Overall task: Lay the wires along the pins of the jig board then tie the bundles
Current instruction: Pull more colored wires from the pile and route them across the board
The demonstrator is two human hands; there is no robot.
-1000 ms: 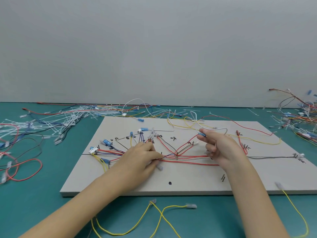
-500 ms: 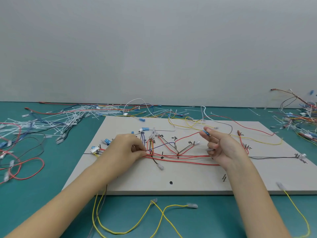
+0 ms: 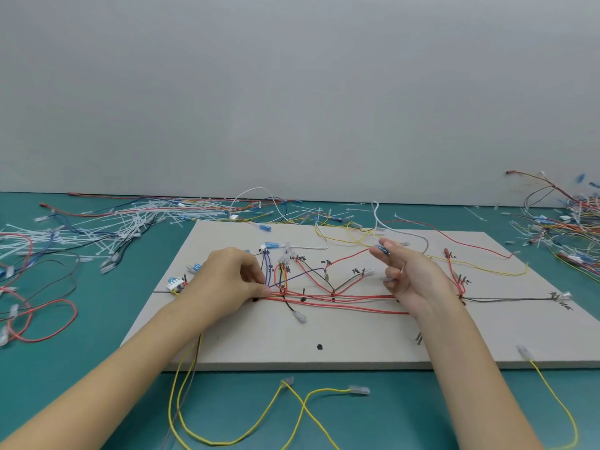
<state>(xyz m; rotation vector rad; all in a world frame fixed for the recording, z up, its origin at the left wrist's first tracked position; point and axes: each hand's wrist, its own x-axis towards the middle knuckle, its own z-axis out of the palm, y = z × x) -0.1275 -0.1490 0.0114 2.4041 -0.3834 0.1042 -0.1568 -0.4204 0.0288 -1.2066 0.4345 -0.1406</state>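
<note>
A pale grey jig board point(image 3: 357, 345) lies on the teal table, with black pins and hand-written labels. Red wires point(image 3: 341, 298) run in a bundle across its middle, and purple, black and yellow wires branch upward from them. My left hand point(image 3: 227, 280) rests on the board's left part and pinches the left end of the red bundle with thumb and fingers. To the right, my right hand point(image 3: 409, 274) is raised palm-up over the bundle and pinches a small blue terminal point(image 3: 382, 249) at its fingertips. A loose clear terminal point(image 3: 300, 317) on a black wire lies below the bundle.
White cable ties and mixed wires point(image 3: 107, 225) pile at the back left. Another tangle of wires point(image 3: 571, 228) sits at the far right. Red loops point(image 3: 42, 319) lie at the left edge. Yellow wires point(image 3: 308, 404) trail over the table in front of the board.
My left hand has slid leftward along the red bundle, from its middle to its left end. My right hand has lifted slightly and opened its palm, still holding the blue terminal.
</note>
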